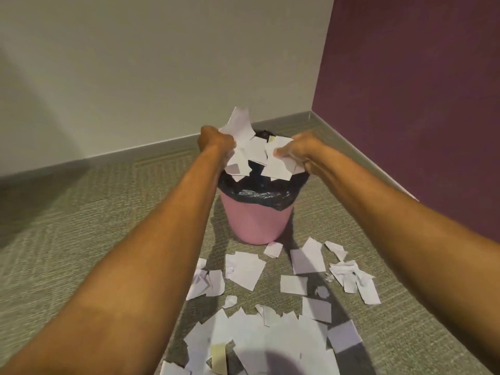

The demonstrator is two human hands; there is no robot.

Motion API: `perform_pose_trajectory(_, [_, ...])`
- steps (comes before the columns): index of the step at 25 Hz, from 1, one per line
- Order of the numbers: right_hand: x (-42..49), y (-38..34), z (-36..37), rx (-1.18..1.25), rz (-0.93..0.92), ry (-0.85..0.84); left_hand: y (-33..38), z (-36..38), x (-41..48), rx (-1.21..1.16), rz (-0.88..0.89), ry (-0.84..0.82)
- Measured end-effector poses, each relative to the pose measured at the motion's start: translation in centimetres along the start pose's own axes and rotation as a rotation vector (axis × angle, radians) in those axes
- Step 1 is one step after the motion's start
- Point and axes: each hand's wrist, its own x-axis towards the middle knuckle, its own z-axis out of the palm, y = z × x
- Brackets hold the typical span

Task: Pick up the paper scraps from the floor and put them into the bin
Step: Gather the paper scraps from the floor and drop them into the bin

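A pink bin (257, 223) lined with a black bag (259, 193) stands on the carpet near the room's corner. Both arms reach out over its mouth. My left hand (215, 143) and my right hand (300, 151) together clutch a bunch of white paper scraps (253, 151) directly above the bin opening. Several more white paper scraps on the floor (249, 269) lie in front of the bin, with a denser pile of scraps (259, 345) close to me at the bottom of the view.
A white wall (135, 77) runs behind the bin and a purple wall (419, 104) closes the right side, both with a grey skirting board (135, 151). Grey patterned carpet (94, 226) spreads to the left of the bin.
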Motion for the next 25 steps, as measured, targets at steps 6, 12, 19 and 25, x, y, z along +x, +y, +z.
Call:
perform_pose_trajectory(6, [3.2,2.0,0.3,-0.021,0.063,0.143,-2.6,2.8,2.6,-0.035,-0.127,0.066])
perform_pose_trajectory(12, [4.3,1.6,1.2,0.085,0.059,0.006,-3.0,4.1,3.5,-0.127,-0.151,-0.122])
perform_pose_trajectory(19, [2.3,1.6,-0.8,0.048,-0.038,0.026,-2.2,2.9,2.2,-0.012,-0.070,-0.135])
perform_pose_trajectory(25, [-3.0,4.1,-3.5,0.108,-0.182,-0.228,-5.3,-2.2,-3.4,-0.224,0.045,0.215])
